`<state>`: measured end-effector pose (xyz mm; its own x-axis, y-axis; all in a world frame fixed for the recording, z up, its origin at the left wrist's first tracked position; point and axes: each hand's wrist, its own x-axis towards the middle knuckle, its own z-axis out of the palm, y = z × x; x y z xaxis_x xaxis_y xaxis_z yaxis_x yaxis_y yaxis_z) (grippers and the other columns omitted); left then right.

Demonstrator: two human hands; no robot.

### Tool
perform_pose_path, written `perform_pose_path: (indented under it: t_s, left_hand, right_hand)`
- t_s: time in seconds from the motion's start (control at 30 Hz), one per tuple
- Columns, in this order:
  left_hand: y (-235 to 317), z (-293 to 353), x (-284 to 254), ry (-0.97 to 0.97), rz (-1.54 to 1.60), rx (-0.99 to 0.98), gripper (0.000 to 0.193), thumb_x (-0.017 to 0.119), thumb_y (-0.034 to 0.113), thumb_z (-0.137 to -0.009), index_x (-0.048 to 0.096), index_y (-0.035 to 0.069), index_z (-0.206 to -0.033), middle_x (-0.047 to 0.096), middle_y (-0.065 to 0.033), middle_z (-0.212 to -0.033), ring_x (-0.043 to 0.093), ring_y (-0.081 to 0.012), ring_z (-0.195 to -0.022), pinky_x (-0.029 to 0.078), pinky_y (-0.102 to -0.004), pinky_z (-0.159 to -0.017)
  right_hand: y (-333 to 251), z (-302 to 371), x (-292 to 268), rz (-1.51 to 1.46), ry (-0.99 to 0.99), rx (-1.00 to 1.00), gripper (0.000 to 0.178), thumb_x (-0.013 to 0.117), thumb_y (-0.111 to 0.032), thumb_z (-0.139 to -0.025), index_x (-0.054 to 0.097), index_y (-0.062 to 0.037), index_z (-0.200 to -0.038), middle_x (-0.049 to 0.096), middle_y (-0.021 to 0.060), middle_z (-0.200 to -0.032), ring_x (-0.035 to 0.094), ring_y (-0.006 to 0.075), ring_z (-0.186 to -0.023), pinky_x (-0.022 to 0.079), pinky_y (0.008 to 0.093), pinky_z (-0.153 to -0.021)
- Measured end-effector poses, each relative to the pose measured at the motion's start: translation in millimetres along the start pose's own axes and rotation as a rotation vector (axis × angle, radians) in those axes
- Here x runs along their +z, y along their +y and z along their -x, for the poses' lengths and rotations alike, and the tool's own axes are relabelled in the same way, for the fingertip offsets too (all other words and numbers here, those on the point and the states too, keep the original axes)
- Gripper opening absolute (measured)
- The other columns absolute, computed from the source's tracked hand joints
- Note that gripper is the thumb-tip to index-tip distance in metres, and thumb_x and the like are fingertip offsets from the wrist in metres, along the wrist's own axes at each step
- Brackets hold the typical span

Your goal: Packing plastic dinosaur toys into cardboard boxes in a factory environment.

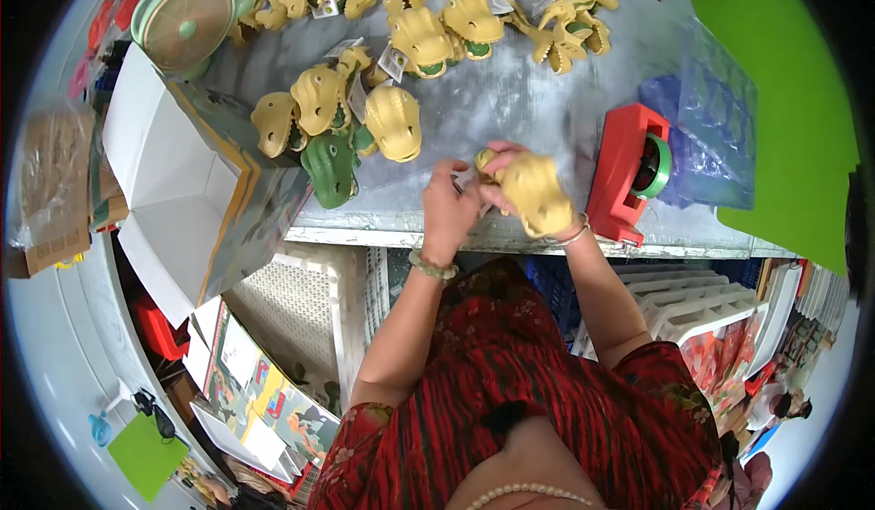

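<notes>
My right hand (504, 156) is wrapped round a tan dinosaur toy (540, 195), held just above the front edge of the table; the toy's head covers much of that hand. Close beside it on the left, my left hand (448, 207) is closed, its fingertips pinching a small white tag (463, 180) by the toy. The pinch is partly hidden. Beyond my left hand lie a green dinosaur toy (330, 169) and a tan dinosaur toy (393, 123), with more tan ones behind them.
On the right stands a red tape dispenser (612, 177) beside clear plastic trays (715, 118). An open cardboard box (178, 145) is at the left, below a green fan (187, 25). Several tagged toys (424, 41) crowd the grey table's (510, 91) far side. White crates (296, 300) sit below.
</notes>
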<state>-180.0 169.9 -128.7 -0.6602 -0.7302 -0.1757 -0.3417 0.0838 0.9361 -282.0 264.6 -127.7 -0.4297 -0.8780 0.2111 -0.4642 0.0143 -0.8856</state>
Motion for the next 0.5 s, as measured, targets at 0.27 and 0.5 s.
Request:
perform_pose_path:
  t_s: [0.27, 0.5]
  left_hand:
    - [-1.3, 1.5, -3.1, -0.073, 0.364, -0.313, 0.018, 0.049, 0.007, -0.071, 0.05, -0.006, -0.084, 0.056, -0.0125, -0.062, 0.054, -0.0148, -0.053, 0.042, -0.0254, -0.046]
    - [-1.7, -5.9, -1.3, -0.085, 0.024, -0.091, 0.019, 0.051, 0.016, -0.077, 0.052, 0.0, -0.088, 0.058, -0.011, -0.082, 0.054, -0.0196, -0.074, 0.043, -0.0297, -0.066]
  right_hand:
    - [-6.8, 2.0, 5.9, 0.162, -0.149, 0.076, 0.036, 0.063, -0.013, -0.064, 0.046, -0.0087, -0.095, 0.045, 0.0144, -0.105, 0.045, 0.0266, -0.099, 0.039, 0.0265, -0.081]
    - [29.3, -1.9, -8.5, 0.444, -0.024, -0.22, 0.025, 0.059, -0.008, -0.068, 0.053, -0.0056, -0.092, 0.052, 0.0083, -0.101, 0.049, 0.0248, -0.094, 0.042, 0.0304, -0.076]
